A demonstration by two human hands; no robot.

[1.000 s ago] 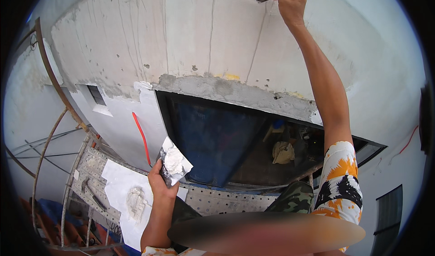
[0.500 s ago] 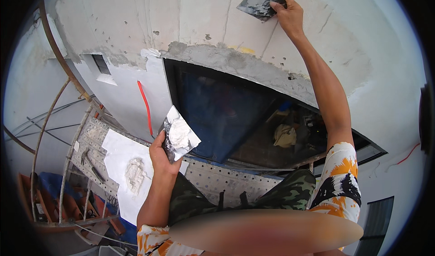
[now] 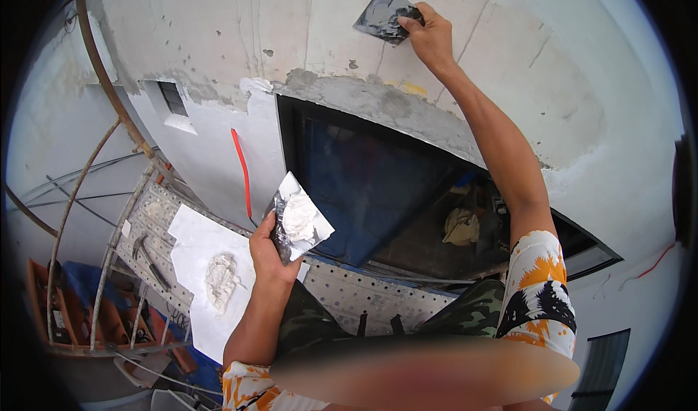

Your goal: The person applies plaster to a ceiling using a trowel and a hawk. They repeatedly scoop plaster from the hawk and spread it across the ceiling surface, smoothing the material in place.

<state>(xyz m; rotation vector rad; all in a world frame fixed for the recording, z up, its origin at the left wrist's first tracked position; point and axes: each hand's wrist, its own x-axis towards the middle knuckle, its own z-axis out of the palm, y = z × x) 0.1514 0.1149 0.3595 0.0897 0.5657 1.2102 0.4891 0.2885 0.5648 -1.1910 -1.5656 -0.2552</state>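
Note:
My right hand [image 3: 429, 36] is raised against the wall and grips a square, flat putty blade [image 3: 384, 14], smeared grey and white. The blade lies close to the pale, patchy wall [image 3: 218, 25]; whether its edge touches cannot be told. Lower down, my left hand [image 3: 274, 247] is closed round another flat blade [image 3: 318, 229], which bears a lump of white putty [image 3: 299, 218]. To the left of that hand, more white putty [image 3: 222, 281] is heaped on a white sheet [image 3: 207, 338].
A perforated metal scaffold platform [image 3: 363, 294] runs under me, with a hammer [image 3: 150, 265] on its left part. Rusty scaffold tubes [image 3: 98, 69] rise at left. A dark window opening [image 3: 349, 185] lies below the wall patch. A red conduit [image 3: 241, 171] sticks out beside it.
My right hand has moved left along the wall with its blade. The left hand with the putty-laden blade appears slightly further right, as the whole view has shifted a little.

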